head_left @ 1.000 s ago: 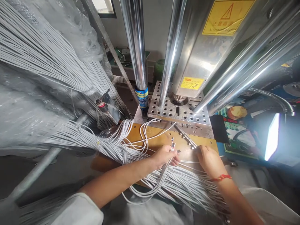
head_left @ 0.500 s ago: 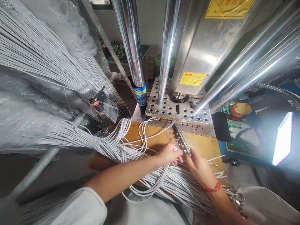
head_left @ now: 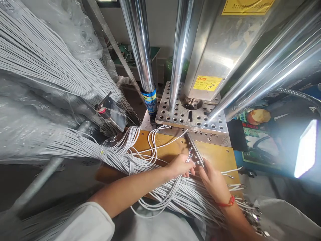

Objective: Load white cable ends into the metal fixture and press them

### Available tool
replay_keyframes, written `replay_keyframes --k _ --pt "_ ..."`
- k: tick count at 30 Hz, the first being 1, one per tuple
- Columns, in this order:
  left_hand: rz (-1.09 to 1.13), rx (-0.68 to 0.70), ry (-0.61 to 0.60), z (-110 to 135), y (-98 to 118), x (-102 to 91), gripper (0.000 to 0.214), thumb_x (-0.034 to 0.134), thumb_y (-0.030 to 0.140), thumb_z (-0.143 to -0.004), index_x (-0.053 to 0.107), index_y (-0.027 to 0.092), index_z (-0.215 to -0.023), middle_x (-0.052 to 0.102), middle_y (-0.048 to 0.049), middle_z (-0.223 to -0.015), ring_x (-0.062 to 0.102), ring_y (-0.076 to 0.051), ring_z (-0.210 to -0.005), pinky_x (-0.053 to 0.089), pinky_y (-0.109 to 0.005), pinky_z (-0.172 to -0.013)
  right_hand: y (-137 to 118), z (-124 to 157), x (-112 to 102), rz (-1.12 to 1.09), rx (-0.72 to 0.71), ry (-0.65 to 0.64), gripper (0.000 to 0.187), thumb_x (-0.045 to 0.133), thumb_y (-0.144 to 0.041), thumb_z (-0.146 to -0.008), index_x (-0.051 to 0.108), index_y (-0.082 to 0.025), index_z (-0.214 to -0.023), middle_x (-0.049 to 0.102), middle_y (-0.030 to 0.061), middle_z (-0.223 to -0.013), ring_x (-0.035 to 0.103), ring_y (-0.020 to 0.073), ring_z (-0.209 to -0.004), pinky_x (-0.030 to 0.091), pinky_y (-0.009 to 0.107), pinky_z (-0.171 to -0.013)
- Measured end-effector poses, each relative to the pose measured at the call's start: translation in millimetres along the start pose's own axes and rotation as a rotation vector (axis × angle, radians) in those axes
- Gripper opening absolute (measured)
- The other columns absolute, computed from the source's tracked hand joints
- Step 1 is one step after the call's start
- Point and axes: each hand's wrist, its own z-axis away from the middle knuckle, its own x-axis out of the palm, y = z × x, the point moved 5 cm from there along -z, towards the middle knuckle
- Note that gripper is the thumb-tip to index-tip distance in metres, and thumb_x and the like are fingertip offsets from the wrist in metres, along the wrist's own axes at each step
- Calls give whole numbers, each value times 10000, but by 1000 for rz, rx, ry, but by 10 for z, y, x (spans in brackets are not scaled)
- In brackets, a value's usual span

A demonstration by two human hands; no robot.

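My left hand (head_left: 181,166) is closed around a few white cables (head_left: 173,190), whose metal end terminals (head_left: 190,153) stick up past the fingers. The cables loop down from this hand toward my lap. Close by on the right, my right hand (head_left: 214,182) grips the near end of a long dark metal bar (head_left: 194,147) with small slots along it. The bar's far end reaches the front edge of the perforated metal plate (head_left: 198,124). The terminals are beside the bar; whether they touch it I cannot tell. A red string bracelet circles my right wrist.
A thick bundle of white cables (head_left: 82,145) crosses the tan board (head_left: 170,152) beneath my hands. Chrome columns (head_left: 144,50) rise from the press. A dark bottle (head_left: 112,117) stands left. On the right are a control panel (head_left: 253,129) and a bright lamp (head_left: 306,149).
The view has shifted very slightly. Both hands stay almost in place, with the bar's near end slightly turned, and the red digits on the control panel differ.
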Motion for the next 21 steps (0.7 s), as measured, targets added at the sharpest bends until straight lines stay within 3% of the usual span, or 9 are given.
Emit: replay_keyframes --k 12,18,21 --pt "-18 -18 12 -19 -46 -21 137 475 242 -715 537 120 -724 562 18 -529 450 -53 -361 340 -164 -351 9 27 15 4 -11 44 357 289 -351 -854 462 -190 -1122 625 24 -725 589 169 -626 392 240 -558" --pt "-2 -17 33 38 -7 13 146 481 241 -712 529 117 -650 533 23 -512 410 -38 -375 313 -157 -365 -44 60 90 192 4 63 420 289 -371 -859 418 -160 -1197 633 55 -701 600 194 -592 370 254 -507" --pt "-37 51 35 75 32 -6 177 448 270 -750 515 118 -687 526 17 -534 414 -41 -392 315 -156 -375 -75 49 82 249 23 46 438 284 -384 -861 408 -158 -1215 641 66 -709 607 207 -600 377 266 -511"
